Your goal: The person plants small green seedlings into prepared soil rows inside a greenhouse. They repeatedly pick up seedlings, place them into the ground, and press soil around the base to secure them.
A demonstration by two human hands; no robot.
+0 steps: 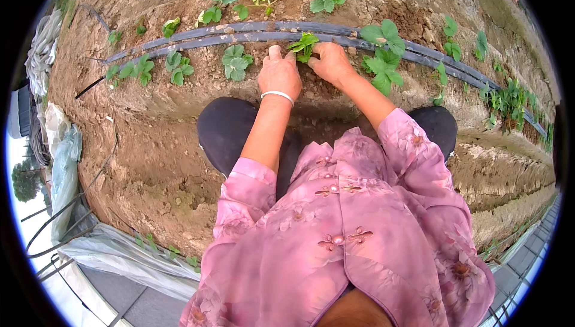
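A small light-green seedling (304, 46) stands between my two hands at the near edge of the raised soil bed. My left hand (280, 72), with a white band on the wrist, is on its left side, fingers bent down towards the soil. From the right, my right hand (331, 63) reaches the plant, its thumb and fingers close to the leaves and stem. Whether either hand grips the stem is hidden by the fingers and leaves. Just beyond the hands run two dark drip irrigation hoses (251, 37).
Strawberry-like plants grow on both sides, one at left (236, 63) and a larger one at right (382, 70). More plants (321, 2) stand beyond the hoses. Plastic sheeting (65, 165) and thin rods lie at far left. My knees (228, 129) flank my arms above the furrow.
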